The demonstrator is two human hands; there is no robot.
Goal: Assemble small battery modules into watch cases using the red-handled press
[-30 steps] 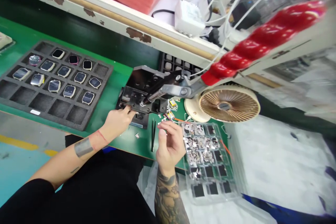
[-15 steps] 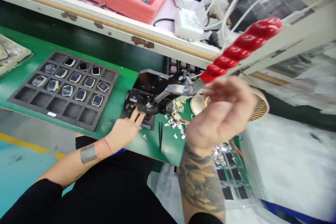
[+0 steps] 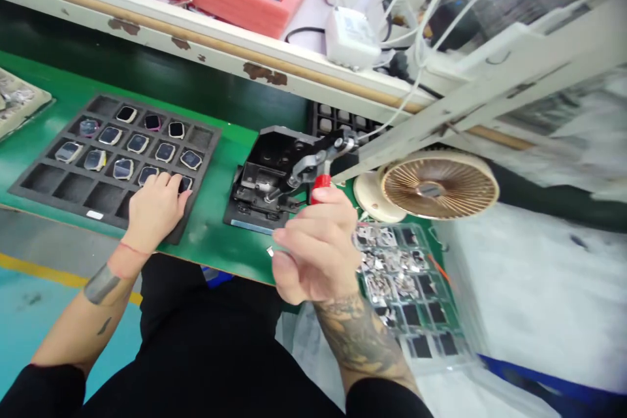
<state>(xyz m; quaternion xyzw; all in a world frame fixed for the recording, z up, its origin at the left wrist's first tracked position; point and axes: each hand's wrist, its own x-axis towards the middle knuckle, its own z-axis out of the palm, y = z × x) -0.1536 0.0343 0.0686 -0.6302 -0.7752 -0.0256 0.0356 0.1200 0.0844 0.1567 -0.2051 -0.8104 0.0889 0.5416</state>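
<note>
My left hand (image 3: 155, 209) is over the dark foam tray (image 3: 73, 209), fingers curled, with thumb and forefinger at a square smartwatch body (image 3: 185, 184) in a right-hand pocket. The fingertips are partly hidden. Several similar smartwatch bodies (image 3: 138, 143) sit in the other pockets. My right hand (image 3: 318, 241) is closed around the red handle (image 3: 321, 184) of a black toggle press (image 3: 279, 170), with the lever swung down toward me. The press bed holds nothing that I can make out. A small pale piece (image 3: 270, 251) lies on the green mat near my right thumb.
A beige fan (image 3: 435, 189) stands right of the press. Below it, a clear compartment box (image 3: 406, 274) holds many small parts. A pink foam tray (image 3: 220, 0) and white adapters (image 3: 350, 39) rest on the shelf above. Behind the press is another dark tray (image 3: 343, 119).
My left hand has left the press bed and moved left to the foam tray. My right hand has closed on the red handle, and the lever has come down from its raised position.
</note>
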